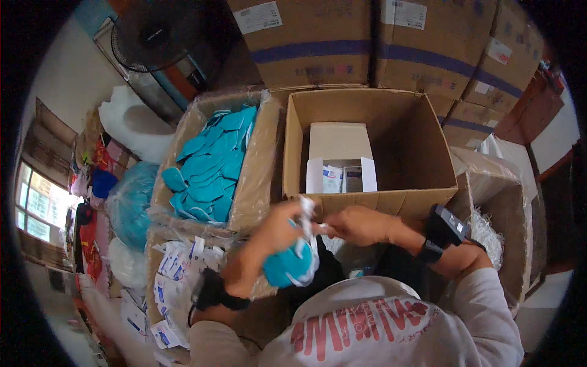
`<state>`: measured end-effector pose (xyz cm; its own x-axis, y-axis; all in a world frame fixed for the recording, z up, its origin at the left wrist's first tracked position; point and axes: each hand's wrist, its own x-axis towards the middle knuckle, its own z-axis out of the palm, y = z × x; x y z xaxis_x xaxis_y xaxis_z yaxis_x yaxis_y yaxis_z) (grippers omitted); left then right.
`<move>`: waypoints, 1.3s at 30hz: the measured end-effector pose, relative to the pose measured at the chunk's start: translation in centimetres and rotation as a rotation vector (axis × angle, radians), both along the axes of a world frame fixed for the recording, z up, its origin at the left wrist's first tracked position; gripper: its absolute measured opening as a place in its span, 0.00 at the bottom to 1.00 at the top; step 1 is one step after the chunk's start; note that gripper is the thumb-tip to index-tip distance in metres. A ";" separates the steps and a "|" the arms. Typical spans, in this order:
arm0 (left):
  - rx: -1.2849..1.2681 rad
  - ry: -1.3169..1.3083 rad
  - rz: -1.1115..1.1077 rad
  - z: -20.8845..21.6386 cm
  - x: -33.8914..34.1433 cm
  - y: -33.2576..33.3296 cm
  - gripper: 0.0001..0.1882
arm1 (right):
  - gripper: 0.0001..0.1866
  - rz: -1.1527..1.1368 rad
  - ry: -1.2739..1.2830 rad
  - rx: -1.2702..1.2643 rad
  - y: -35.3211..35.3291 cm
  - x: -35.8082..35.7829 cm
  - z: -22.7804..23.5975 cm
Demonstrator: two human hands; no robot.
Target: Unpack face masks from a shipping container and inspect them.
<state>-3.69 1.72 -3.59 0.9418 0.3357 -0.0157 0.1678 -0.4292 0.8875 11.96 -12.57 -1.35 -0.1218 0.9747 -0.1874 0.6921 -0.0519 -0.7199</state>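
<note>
My left hand (274, 231), blurred by motion, is closed round white elastic straps (307, 211). Below it hangs a teal cup-shaped face mask (286, 268) with a white edge; whether more than one mask is in the bunch I cannot tell. The fingers of my right hand (362, 225) are pinched together on the straps, just right of the left hand. Both hands are over my lap, in front of the near wall of an open cardboard box (397, 199). In that box stands a smaller white carton (339, 140) with its flaps up and printed packets inside.
Left of the box, a plastic-lined carton (260, 165) holds a heap of teal masks (214, 162). Nearer, another holds white printed packets (174, 269). At right, a carton (513, 226) contains white straps (486, 238). Stacked sealed boxes (312, 37) and a fan (153, 33) stand behind.
</note>
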 end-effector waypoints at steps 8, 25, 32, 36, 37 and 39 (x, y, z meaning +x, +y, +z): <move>-0.686 0.137 -0.168 -2.0 -1.7 -4.8 0.15 | 0.14 0.071 0.386 0.084 -3.3 0.2 -1.6; 0.536 0.165 -0.344 -4.8 0.0 -10.4 0.07 | 0.17 -0.051 0.149 -0.352 -9.1 -1.0 -5.3; 0.399 -0.008 -0.493 -6.0 0.9 -15.3 0.06 | 0.15 0.190 0.195 -0.591 -12.9 0.8 -0.5; 0.347 0.023 -0.544 -5.8 1.0 -17.0 0.08 | 0.16 0.143 0.337 -0.632 -15.6 1.0 -0.3; 0.339 0.080 -0.586 -5.7 1.1 -17.2 0.09 | 0.16 0.100 0.400 -0.667 -15.8 1.2 0.3; 0.286 0.048 -0.613 -5.5 1.1 -17.3 0.10 | 0.17 0.053 0.471 -0.754 -16.2 1.4 0.6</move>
